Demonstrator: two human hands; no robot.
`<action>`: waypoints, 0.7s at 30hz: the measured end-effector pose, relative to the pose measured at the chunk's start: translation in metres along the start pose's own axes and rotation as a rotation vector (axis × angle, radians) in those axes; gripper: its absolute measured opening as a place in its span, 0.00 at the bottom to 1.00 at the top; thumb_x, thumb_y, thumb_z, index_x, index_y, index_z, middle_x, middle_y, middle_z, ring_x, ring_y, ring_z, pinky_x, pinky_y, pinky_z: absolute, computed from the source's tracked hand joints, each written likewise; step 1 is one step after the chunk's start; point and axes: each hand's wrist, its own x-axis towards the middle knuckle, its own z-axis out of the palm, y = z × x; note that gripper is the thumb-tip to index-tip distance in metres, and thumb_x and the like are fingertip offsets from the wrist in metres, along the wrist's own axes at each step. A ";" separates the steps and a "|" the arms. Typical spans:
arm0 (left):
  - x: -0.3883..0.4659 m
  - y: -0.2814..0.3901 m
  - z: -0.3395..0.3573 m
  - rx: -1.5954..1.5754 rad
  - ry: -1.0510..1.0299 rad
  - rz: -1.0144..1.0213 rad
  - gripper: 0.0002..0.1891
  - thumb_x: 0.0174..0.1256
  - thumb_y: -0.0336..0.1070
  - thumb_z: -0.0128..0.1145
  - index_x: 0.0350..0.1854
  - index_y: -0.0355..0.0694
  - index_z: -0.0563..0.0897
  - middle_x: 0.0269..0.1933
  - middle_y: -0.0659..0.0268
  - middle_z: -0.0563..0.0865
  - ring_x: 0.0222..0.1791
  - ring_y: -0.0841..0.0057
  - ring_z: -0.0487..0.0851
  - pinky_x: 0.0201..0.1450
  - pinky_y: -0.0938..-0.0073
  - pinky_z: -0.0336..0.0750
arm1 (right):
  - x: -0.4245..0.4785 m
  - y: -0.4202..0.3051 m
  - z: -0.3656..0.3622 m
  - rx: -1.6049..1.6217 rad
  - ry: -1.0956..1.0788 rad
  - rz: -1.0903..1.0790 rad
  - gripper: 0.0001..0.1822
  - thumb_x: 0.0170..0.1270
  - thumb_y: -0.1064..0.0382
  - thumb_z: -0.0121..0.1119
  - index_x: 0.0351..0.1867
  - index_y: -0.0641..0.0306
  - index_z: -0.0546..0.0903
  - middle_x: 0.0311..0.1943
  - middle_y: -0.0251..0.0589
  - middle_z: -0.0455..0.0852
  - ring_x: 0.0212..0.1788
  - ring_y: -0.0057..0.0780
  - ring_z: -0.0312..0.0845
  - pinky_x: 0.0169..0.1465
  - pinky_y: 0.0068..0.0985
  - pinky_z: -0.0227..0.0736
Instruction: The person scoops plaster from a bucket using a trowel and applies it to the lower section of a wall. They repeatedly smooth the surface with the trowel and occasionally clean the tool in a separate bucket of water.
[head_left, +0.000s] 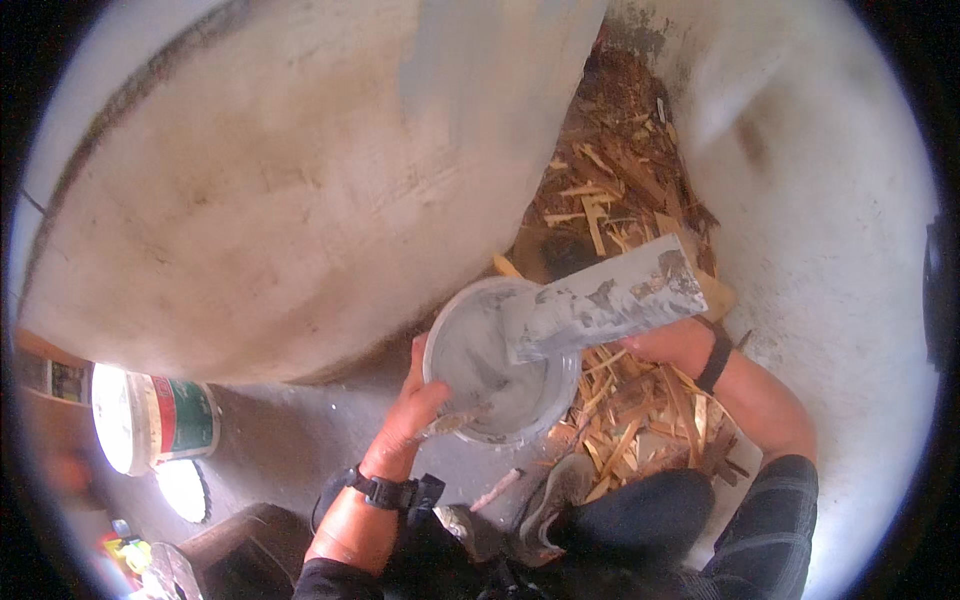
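Note:
A round plastic tub (570, 386) holds smooth grey plaster-like paste (472, 360). My left hand (416, 401) grips the tub from its left side, with the thumb at the rim. A narrow, paste-smeared piece (454, 422) lies by that thumb; I cannot tell what it is. In my right hand (667, 345) is a rectangular finishing trowel (615, 296), its flat blade facing up and streaked with paste. The blade's left end reaches over the tub and meets the paste. Its handle and most of my right fingers are hidden beneath the blade.
A large pale curved surface (300, 187) bulges in from the upper left, and a whitish wall (817, 225) rises on the right. Split wood scraps (622, 435) cover the floor between them. A white bucket (150, 424) with a red and green label stands at left.

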 end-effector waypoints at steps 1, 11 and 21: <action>0.002 0.002 0.004 -0.032 -0.004 0.003 0.41 0.51 0.37 0.54 0.72 0.38 0.58 0.69 0.56 0.68 0.71 0.64 0.66 0.74 0.58 0.61 | 0.000 0.006 0.000 0.233 0.052 -0.004 0.24 0.66 0.51 0.59 0.62 0.56 0.79 0.63 0.40 0.80 0.66 0.39 0.73 0.71 0.36 0.61; 0.004 -0.004 -0.009 -0.097 0.103 -0.023 0.40 0.49 0.30 0.50 0.72 0.39 0.60 0.69 0.53 0.69 0.70 0.59 0.69 0.71 0.57 0.67 | 0.079 -0.034 -0.048 0.091 0.792 -0.393 0.23 0.64 0.58 0.65 0.59 0.62 0.81 0.41 0.42 0.88 0.43 0.38 0.84 0.49 0.35 0.78; -0.005 -0.002 -0.016 -0.103 0.185 -0.029 0.41 0.48 0.28 0.51 0.73 0.40 0.60 0.69 0.54 0.71 0.70 0.60 0.69 0.71 0.58 0.67 | 0.178 0.009 -0.037 1.434 0.655 -0.474 0.24 0.72 0.50 0.54 0.58 0.69 0.76 0.34 0.39 0.82 0.30 0.25 0.76 0.36 0.23 0.71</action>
